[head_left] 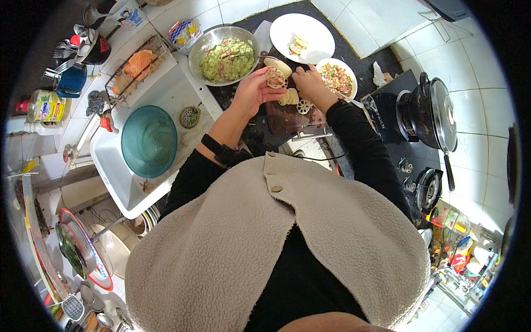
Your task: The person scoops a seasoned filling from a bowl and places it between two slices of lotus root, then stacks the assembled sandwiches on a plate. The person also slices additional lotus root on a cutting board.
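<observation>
My left hand (250, 94) holds a lotus root slice topped with meat filling (275, 77) above a wooden cutting board (278, 118). Over the board's right side is my right hand (310, 85), fingers bent near the rim of a white bowl of chopped filling (338, 78); whether it holds anything is hidden. Pale lotus root slices (289, 96) and one slice showing its holes (304, 106) lie on the board. A piece of lotus root (278, 66) rests behind the left hand. Stacked filled slices (298, 45) sit on a white plate (285, 25) at the back.
A steel bowl of green mixture (227, 62) stands at the back left, beside a white sink (124, 202) holding a teal basin (149, 141). To the right, a lidded dark pot (429, 112) stands on the gas stove (383, 118). A knife-like metal utensil (350, 99) lies near my right wrist.
</observation>
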`<state>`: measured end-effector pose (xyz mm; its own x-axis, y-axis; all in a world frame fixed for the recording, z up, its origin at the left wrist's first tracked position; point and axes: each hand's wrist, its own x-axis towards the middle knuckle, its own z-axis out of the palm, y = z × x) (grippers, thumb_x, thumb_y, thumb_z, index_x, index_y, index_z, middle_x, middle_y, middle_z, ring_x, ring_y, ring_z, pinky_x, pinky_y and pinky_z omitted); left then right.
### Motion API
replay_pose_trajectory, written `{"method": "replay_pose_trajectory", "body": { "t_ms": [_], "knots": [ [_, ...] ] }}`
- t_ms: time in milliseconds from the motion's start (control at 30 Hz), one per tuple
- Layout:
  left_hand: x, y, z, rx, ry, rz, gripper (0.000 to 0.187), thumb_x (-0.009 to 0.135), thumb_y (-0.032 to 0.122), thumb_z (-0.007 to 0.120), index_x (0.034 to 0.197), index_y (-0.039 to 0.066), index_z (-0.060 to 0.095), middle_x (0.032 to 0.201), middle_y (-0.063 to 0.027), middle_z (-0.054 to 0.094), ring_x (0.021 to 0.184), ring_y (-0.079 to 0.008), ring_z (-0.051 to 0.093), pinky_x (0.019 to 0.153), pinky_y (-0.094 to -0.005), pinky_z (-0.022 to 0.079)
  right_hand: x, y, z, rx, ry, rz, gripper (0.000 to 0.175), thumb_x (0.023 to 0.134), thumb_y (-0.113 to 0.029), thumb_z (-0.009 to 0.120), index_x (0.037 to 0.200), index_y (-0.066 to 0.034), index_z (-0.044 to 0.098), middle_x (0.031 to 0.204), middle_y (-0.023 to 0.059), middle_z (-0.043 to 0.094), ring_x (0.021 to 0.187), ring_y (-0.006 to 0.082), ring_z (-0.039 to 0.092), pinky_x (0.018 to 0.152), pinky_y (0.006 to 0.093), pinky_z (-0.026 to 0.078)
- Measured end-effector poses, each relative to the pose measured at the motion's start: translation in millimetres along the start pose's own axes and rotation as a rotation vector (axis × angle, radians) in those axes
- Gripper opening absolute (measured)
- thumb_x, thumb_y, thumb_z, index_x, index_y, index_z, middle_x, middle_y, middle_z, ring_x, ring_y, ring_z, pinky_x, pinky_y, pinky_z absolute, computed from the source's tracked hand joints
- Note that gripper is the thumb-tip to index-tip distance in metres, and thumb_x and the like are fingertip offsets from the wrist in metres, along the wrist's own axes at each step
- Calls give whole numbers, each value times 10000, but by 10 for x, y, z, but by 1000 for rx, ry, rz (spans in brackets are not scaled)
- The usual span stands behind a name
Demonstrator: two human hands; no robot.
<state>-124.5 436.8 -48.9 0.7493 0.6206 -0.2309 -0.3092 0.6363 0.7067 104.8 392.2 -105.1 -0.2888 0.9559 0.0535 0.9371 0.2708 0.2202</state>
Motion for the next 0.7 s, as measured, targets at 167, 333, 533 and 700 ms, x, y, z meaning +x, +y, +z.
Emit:
{"method": "replay_pose_trajectory", "body": {
  "t_ms": [167,333,533,700],
  "knots": [
    [10,17,19,13,60,-20,415,970,146,368,1362,9,353,1148,-189,585,955,-334,645,754,-380,568,104,8,-56,11,-172,47,219,725,-145,636,931,-84,593,918,88,536,821,252,593,820,400,403],
    [12,66,18,3,57,-18,413,974,139,379,1365,10,355,1144,-184,589,952,-322,648,750,-372,570,114,48,-122,85,-142,6,277,684,-160,681,939,-91,598,940,78,527,855,254,583,821,386,400],
    [47,59,31,61,52,5,431,960,105,425,1372,9,347,1154,-167,587,956,-308,649,752,-359,571,118,127,-301,196,-22,10,311,689,-178,696,977,-108,604,982,70,533,921,257,570,868,377,387],
    [123,59,48,-3,-33,10,416,950,130,429,1344,7,376,1164,-170,584,958,-308,648,764,-370,565,39,163,-609,399,135,149,345,704,-201,695,1026,-115,606,1095,81,552,1021,274,546,933,386,363]
  ]
}}
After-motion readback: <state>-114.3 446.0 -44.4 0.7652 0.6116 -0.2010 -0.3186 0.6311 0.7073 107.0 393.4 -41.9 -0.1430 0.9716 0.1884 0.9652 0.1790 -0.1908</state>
